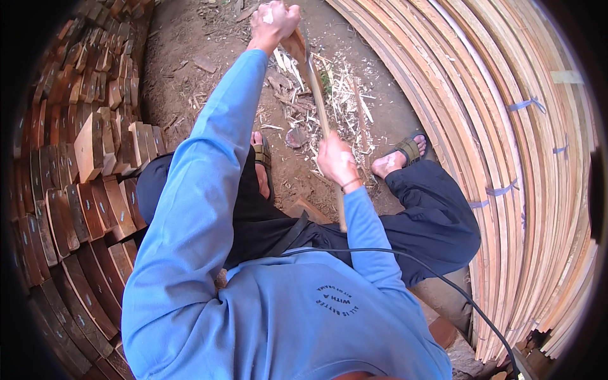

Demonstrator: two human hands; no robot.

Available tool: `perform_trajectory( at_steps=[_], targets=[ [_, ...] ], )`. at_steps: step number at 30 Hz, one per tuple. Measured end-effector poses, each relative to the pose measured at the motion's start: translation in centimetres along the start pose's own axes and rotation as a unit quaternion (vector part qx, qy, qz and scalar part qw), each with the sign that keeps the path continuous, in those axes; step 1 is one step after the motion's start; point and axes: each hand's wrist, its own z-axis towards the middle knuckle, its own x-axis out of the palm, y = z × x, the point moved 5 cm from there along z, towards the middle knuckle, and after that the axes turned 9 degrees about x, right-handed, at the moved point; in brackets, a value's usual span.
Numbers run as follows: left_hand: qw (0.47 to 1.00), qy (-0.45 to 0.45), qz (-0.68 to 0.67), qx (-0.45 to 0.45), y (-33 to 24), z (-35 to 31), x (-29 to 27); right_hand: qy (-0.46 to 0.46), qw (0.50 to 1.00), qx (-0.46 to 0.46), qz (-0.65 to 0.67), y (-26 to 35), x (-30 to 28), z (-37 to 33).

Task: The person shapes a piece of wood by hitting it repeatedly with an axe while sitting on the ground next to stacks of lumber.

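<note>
Your left hand [272,22] grips the knife [303,57], right hand [337,161] clasps the half-shaved stick [324,126]; shavings [345,95] lie at twelve o'clock.

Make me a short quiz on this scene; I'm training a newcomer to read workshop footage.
1. True or false: the left hand is open and empty.
2. What does the right hand grip? A) a thin wooden strip B) a rope C) a hammer
3. Fill in: the bent slats stacked at the person's right are tied with ____ bands.
Key: 1 false, it is shut on a wooden-handled tool; 2 A; 3 blue.
</note>
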Motion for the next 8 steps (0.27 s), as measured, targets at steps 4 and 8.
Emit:
perform_trajectory(
  at_steps=[4, 8],
  targets=[
    [0.992, -0.113, 0.031, 0.039, 1.1, -0.9, 0.4, -0.109, 0.992, -0.045, 0.043, 0.1, -2.9, -0.9],
    [0.999, 0.001, 0.019, -0.027, 1.9, -0.5, 0.2, -0.193, 0.967, -0.103, 0.128, 2.7, -7.3, -2.1]
  ],
)
